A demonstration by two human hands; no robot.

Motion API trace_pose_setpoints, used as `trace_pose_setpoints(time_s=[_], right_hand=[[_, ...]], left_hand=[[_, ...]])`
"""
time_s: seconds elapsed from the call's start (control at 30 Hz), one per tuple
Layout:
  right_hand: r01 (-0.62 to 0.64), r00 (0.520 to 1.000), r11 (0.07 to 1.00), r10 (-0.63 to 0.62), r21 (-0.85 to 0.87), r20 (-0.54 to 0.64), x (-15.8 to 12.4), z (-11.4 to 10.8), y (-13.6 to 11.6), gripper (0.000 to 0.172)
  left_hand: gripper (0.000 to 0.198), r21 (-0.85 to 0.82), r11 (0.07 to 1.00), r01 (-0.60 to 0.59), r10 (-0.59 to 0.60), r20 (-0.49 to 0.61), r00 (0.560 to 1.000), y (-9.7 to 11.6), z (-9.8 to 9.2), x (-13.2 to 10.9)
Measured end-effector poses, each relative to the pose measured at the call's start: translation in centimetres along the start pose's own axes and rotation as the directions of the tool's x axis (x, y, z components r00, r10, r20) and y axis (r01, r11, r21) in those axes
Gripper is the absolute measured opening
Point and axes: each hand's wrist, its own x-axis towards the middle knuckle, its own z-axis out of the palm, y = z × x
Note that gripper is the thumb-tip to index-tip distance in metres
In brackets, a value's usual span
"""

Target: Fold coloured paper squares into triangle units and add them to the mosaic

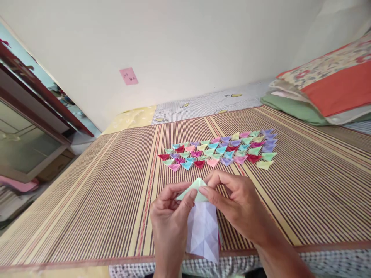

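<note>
A pale green folded paper [193,190] with a pointed top is pinched between both hands, above the striped mat. My left hand [171,216] grips its left side, thumb across the front. On the right side my right hand [234,202] closes on it with thumb and fingers. Below the green piece lies a creased, pale lilac sheet of paper [203,229], partly covered by my left hand. Farther out on the mat, many small folded paper boats [214,151] in several colours stand in rows.
A striped bamboo mat [116,200] covers the bed. Folded bedding [333,88] is piled at the right. A white wall [179,46] with a pink paper note [128,76] rises behind; a glass-panelled door [29,135] stands at the left.
</note>
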Motion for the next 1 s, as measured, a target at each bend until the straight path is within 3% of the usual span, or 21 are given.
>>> trace_pose_setpoints(time_s=[0.6,0.7,0.83,1.0], right_hand=[[-0.003,0.999,1.000,0.002,-0.019,-0.040,0.06,0.20,-0.05,0.030],[-0.055,0.996,0.997,0.059,0.051,-0.074,0.22,0.31,0.01,0.021],[-0.179,0.984,0.961,0.171,0.213,0.054,0.41,0.15,0.21,0.020],[-0.150,0.986,0.964,0.130,0.220,0.102,0.46,-0.18,0.17,0.021]], left_hand=[[0.012,0.124,0.987,-0.104,0.110,-0.044,0.993,-0.24,-0.13,-0.37],[0.013,0.143,0.985,-0.098,0.107,-0.051,0.993,0.05,-0.10,-0.43],[0.013,0.149,0.985,-0.092,0.101,-0.057,0.993,0.43,0.00,-0.59],[0.021,0.033,0.999,-0.007,0.008,-0.023,1.000,0.47,0.14,-0.25]])
